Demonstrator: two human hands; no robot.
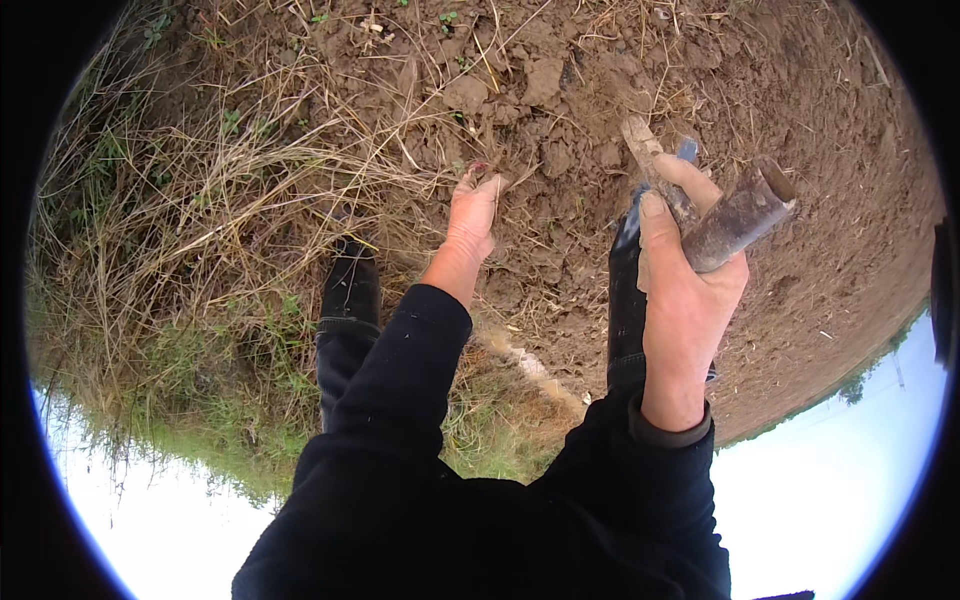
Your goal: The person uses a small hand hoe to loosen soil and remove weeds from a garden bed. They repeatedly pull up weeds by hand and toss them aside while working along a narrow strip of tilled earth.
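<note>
My left hand [476, 206] is low over the soil with its fingers closed around dry plant stems [427, 181]. A small reddish bit [478, 168] shows at its fingertips; what it belongs to is unclear. In my right hand [690, 307] is a hand tool with a hollow, dirt-stained metal tube [739, 217] at the near end. A mud-caked part [641, 142] of it sticks out past my thumb and forefinger. My palm and fingers hide how the two parts join. The tool is raised above the ground, in front of my right leg [626, 300].
Long dry grass [225, 180] lies tangled on the left, with green blades among it. Loose brown clods [544, 81] cover the ground ahead, and barer soil [840, 247] stretches right. My left leg [349, 292] stands in the grass. A bluish piece [687, 149] shows behind the tool.
</note>
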